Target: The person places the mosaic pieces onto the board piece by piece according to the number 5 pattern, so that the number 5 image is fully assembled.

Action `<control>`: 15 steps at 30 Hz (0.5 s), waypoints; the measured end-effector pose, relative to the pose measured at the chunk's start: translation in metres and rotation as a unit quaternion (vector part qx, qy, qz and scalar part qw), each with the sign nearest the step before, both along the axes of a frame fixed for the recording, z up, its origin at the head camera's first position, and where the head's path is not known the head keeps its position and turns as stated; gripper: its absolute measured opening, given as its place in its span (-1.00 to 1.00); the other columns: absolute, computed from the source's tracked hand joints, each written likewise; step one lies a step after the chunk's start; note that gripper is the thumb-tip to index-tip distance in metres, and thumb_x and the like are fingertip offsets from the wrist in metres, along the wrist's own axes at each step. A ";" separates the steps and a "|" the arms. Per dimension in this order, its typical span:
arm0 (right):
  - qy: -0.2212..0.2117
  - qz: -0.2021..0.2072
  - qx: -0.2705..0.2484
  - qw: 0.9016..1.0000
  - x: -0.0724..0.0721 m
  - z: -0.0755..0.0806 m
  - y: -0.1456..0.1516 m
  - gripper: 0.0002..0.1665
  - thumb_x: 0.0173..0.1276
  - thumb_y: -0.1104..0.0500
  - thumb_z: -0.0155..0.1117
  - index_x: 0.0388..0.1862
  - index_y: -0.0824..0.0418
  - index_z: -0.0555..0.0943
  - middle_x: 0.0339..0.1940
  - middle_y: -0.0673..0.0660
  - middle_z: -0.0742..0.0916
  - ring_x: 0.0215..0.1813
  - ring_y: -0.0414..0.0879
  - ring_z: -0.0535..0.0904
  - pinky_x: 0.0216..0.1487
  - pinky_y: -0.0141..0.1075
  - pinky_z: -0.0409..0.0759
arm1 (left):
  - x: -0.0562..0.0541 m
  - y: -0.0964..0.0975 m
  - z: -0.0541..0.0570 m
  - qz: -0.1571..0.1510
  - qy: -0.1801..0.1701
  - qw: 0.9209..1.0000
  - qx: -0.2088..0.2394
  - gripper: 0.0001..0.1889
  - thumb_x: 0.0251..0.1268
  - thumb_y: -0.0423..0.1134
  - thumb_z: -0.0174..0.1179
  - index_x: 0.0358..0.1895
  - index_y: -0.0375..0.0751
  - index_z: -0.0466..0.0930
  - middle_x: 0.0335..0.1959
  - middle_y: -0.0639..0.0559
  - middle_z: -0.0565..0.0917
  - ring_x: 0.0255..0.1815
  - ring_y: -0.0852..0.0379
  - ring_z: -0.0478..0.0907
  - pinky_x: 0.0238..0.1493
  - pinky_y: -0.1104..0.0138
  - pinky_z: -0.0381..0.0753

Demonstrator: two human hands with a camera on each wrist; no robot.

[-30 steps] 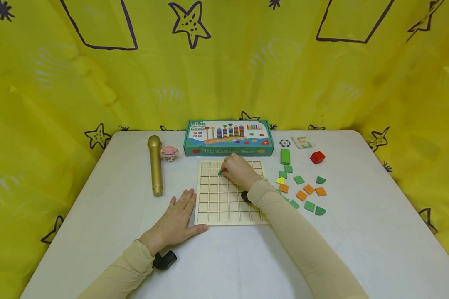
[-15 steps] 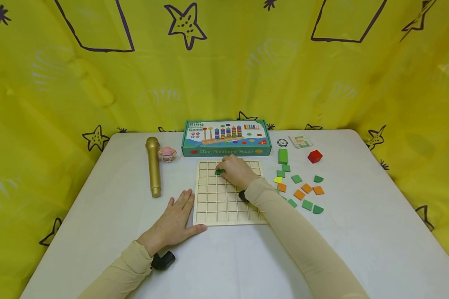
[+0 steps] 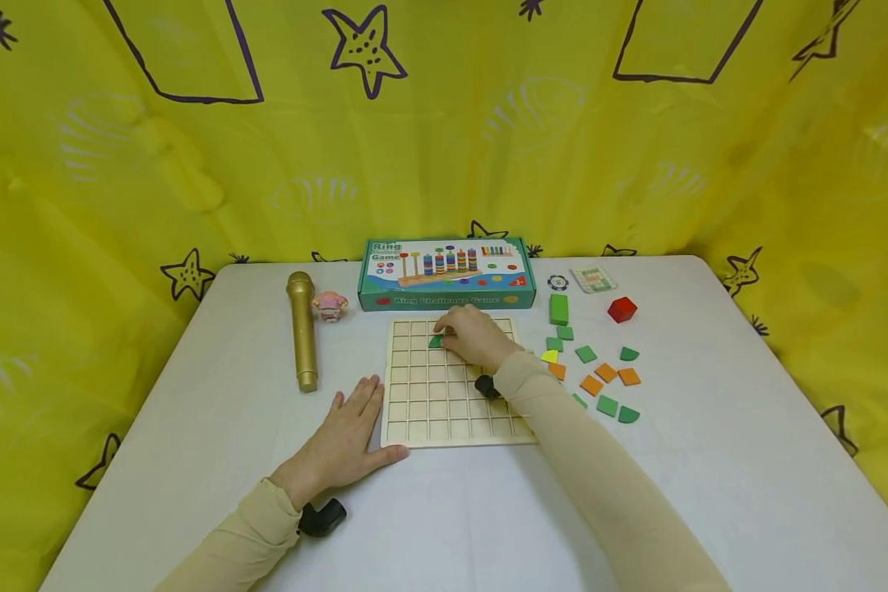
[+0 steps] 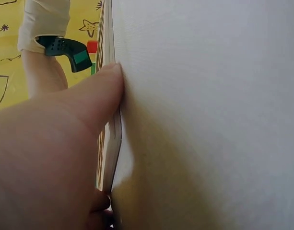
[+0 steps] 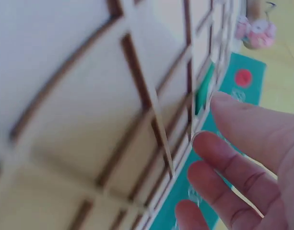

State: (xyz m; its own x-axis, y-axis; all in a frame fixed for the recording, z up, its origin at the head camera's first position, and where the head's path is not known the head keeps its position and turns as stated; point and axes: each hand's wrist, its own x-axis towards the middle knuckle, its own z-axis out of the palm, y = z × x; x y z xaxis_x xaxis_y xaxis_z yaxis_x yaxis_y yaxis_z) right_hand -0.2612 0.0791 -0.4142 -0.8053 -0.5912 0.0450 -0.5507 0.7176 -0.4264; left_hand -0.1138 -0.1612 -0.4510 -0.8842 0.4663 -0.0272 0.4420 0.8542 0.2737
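A pale wooden grid board [image 3: 418,395] lies on the table, divided into many square cells. In one of its far cells sits a green quarter-round tile [image 3: 436,341], also visible as a green sliver [image 5: 204,88] in the right wrist view. My right hand [image 3: 474,335] hovers over the board at this tile. Its thumb tip is next to the tile, and the thumb and fingers are apart with nothing between them. My left hand [image 3: 344,432] rests flat on the table, fingers along the board's left edge, and its thumb [image 4: 101,88] at the near left corner.
Right of the board lie loose green tiles [image 3: 585,354], orange tiles [image 3: 606,373], a yellow tile [image 3: 550,356], a green block [image 3: 558,309] and a red cube [image 3: 622,310]. Behind stands a game box [image 3: 447,288]; a gold microphone [image 3: 302,333] and pink figurine [image 3: 330,306] are left.
My right hand's fingers have spread from the green quarter-round tile, which they held earlier and which now lies on the board. My left hand has stayed in place.
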 end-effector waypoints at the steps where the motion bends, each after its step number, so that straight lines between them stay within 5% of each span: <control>1: -0.005 -0.007 -0.006 1.000 0.000 0.001 0.004 -0.72 0.40 0.27 0.26 0.05 0.27 0.69 -0.14 0.14 0.69 -0.07 0.03 0.53 0.08 -0.12 0.48 | 0.000 0.000 0.000 0.000 0.000 1.000 0.000 0.08 0.25 0.38 0.09 0.45 -0.56 0.05 0.51 -0.37 0.02 0.53 -0.22 -0.09 0.38 -0.21 -0.03; 9: 0.015 -0.069 -0.051 0.996 0.008 0.008 0.082 -0.75 0.42 0.32 0.23 0.01 0.36 0.68 -0.07 0.24 0.69 0.01 0.14 0.53 0.10 0.02 0.46 | 0.000 -0.001 -0.001 0.000 0.004 1.000 0.001 0.08 0.25 0.38 0.09 0.45 -0.56 0.04 0.51 -0.37 0.02 0.53 -0.22 -0.09 0.38 -0.21 -0.04; 15: -0.001 -0.144 -0.011 0.990 0.016 0.007 0.156 -0.72 0.40 0.31 0.25 0.04 0.41 0.66 -0.04 0.30 0.69 0.00 0.20 0.48 0.11 0.07 0.44 | 0.001 -0.001 0.000 0.000 0.000 1.000 -0.001 0.08 0.26 0.39 0.06 0.45 -0.56 0.05 0.51 -0.37 0.01 0.53 -0.22 -0.09 0.38 -0.20 -0.04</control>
